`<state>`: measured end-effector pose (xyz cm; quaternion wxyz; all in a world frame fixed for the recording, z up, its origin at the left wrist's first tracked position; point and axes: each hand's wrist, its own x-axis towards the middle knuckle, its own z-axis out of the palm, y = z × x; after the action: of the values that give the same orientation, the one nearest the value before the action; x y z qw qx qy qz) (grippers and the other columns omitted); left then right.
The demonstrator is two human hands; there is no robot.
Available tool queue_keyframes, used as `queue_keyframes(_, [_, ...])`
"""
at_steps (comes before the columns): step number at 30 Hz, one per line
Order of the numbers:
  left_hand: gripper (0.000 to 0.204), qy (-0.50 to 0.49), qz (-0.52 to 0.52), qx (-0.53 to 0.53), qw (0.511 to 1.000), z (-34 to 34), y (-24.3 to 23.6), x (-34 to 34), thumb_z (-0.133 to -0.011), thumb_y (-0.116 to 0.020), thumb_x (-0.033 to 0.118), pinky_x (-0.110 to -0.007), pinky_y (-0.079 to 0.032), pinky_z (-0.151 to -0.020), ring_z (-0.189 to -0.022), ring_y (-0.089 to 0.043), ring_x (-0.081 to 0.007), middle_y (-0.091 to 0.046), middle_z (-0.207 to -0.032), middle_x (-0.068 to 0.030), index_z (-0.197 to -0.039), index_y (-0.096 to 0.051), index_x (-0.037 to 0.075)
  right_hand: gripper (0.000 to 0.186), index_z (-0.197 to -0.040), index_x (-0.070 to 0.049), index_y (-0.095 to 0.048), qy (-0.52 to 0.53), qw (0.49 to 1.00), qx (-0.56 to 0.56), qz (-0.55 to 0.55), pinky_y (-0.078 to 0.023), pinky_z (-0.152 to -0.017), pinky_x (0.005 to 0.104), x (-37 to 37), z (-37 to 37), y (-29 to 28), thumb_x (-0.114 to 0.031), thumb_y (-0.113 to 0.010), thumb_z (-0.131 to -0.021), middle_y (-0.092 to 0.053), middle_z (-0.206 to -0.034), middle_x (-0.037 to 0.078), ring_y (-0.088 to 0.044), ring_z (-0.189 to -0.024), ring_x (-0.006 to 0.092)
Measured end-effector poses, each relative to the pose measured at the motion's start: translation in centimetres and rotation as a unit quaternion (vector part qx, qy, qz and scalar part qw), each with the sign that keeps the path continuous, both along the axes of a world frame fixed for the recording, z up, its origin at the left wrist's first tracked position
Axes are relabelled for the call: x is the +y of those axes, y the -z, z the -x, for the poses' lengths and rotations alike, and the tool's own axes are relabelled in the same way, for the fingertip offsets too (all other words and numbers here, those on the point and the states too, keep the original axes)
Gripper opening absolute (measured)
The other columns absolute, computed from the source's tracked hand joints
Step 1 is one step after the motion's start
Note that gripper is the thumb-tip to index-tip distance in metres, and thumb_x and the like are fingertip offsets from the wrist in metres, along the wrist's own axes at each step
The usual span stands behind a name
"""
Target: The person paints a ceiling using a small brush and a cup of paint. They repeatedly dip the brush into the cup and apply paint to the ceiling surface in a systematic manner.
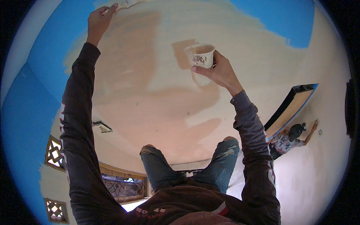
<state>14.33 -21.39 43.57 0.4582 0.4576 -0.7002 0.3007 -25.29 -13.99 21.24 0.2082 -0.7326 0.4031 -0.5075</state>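
My left hand [101, 22] is raised at the top left, closed on a paintbrush [127, 3] against the painted surface, at the upper edge of the cream coat [131, 45]; the brush is partly cut off by the frame. My right hand [219, 75] grips a translucent plastic cup [199, 56] of light paint, with dark marks on its side, right of centre. The surface around both hands is streaky cream over bright blue paint [281, 18], and the cup casts a shadow on it.
Another person [285, 144] in a cap reaches to the wall at the right, below a long dark-edged recess [288, 107]. My bent knees [155, 161] show below. A small fixture [102, 126], lattice openings [54, 150] and a metal grille [122, 183] are at the lower left.
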Motion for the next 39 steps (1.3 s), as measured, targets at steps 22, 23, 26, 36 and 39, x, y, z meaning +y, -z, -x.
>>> queue_keyframes(22, [0.045, 0.163, -0.002, 0.051, 0.985, 22.1, -1.1, -2.6, -0.089, -0.067, 0.041, -0.046, -0.052, -0.076, -0.084, -0.068, -0.0409, -0.069, -0.089, -0.0270, -0.087, -0.072, -0.004, 0.078, -0.125, 0.006, -0.055, -0.036, 0.998, -0.026, -0.045, -0.056, -0.088, 0.0362, 2.1, -2.4, 1.5, -0.041, -0.087, -0.070, -0.070, -0.111, 0.019, -0.070, -0.102, 0.0277])
queue_keyframes(23, [0.045, 0.167, 0.017, 0.048, 0.985, 21.5, -1.1, -3.1, -0.089, -0.067, 0.041, -0.046, -0.052, -0.076, -0.084, -0.068, -0.0410, -0.069, -0.088, -0.0268, -0.087, -0.072, -0.004, 0.078, -0.126, 0.005, -0.055, -0.036, 0.998, -0.027, -0.041, -0.056, -0.088, 0.0362, 2.1, -2.3, 1.5, -0.041, -0.087, -0.071, -0.070, -0.112, 0.019, -0.070, -0.103, 0.0276])
queue_keyframes(26, [0.045, 0.136, 0.043, 0.037, 0.989, 19.2, -1.3, -3.5, -0.089, -0.067, 0.040, -0.045, -0.052, -0.076, -0.083, -0.068, -0.0406, -0.069, -0.087, -0.0262, -0.089, -0.073, -0.005, 0.077, -0.126, 0.004, -0.055, -0.024, 0.997, 0.005, -0.070, -0.056, -0.089, 0.0364, 2.2, -1.9, 1.3, -0.040, -0.086, -0.071, -0.069, -0.113, 0.018, -0.069, -0.104, 0.0281])
queue_keyframes(36, [0.043, 0.013, -0.057, 0.026, 0.998, 6.7, -3.2, 1.8, -0.091, -0.068, 0.039, -0.041, -0.050, -0.069, -0.071, -0.066, -0.0294, -0.069, -0.078, -0.0223, -0.086, -0.072, -0.004, 0.079, -0.127, 0.004, -0.056, -0.034, 0.999, -0.005, -0.039, -0.056, -0.089, 0.0372, 1.9, -1.8, 1.9, -0.041, -0.087, -0.070, -0.070, -0.112, 0.018, -0.070, -0.102, 0.0289])
queue_keyframes(39, [0.055, 0.008, -0.020, -0.008, 1.000, -0.1, -3.9, -0.7, -0.090, -0.063, 0.059, -0.036, -0.051, -0.083, -0.086, -0.070, -0.0252, -0.074, -0.092, -0.0139, -0.101, -0.076, 0.007, 0.079, -0.127, 0.004, -0.056, -0.049, 0.998, -0.007, -0.035, -0.056, -0.089, 0.0370, 1.1, -2.7, 2.4, -0.042, -0.087, -0.070, -0.070, -0.113, 0.019, -0.070, -0.103, 0.0292])
